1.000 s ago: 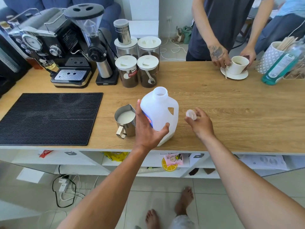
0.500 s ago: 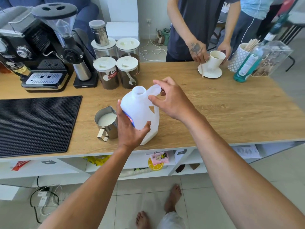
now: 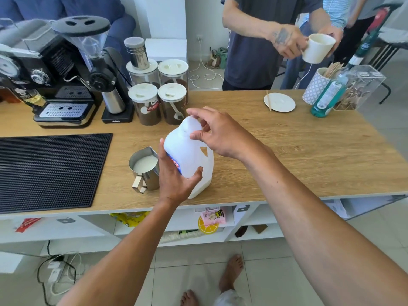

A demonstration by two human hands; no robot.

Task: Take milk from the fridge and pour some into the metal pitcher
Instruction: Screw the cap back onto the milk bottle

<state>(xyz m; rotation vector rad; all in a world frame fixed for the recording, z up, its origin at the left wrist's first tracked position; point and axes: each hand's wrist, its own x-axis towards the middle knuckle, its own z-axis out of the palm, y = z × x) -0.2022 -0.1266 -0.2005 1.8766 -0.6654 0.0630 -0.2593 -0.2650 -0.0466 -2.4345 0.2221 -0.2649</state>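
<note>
A white plastic milk jug [image 3: 191, 155] stands upright on the wooden counter [image 3: 298, 151] near its front edge. My left hand [image 3: 174, 180] wraps around the jug's lower body. My right hand [image 3: 214, 133] is at the jug's mouth, fingers closed on the white cap [image 3: 192, 123] sitting on the neck. Just left of the jug stands the metal pitcher [image 3: 144, 171] with milk in it, its handle toward me.
A black rubber mat [image 3: 50, 168] covers the counter's left. Espresso machine [image 3: 42, 85], grinder [image 3: 103, 69] and several lidded jars [image 3: 159, 100] stand behind. A saucer [image 3: 279, 102], green bottle [image 3: 326, 96] and stick holder [image 3: 315, 85] are far right. A person [image 3: 265, 40] across holds a cup.
My right hand brought the cap from the counter up to the jug's mouth and set it on the neck. The person opposite lifted the cup off the saucer.
</note>
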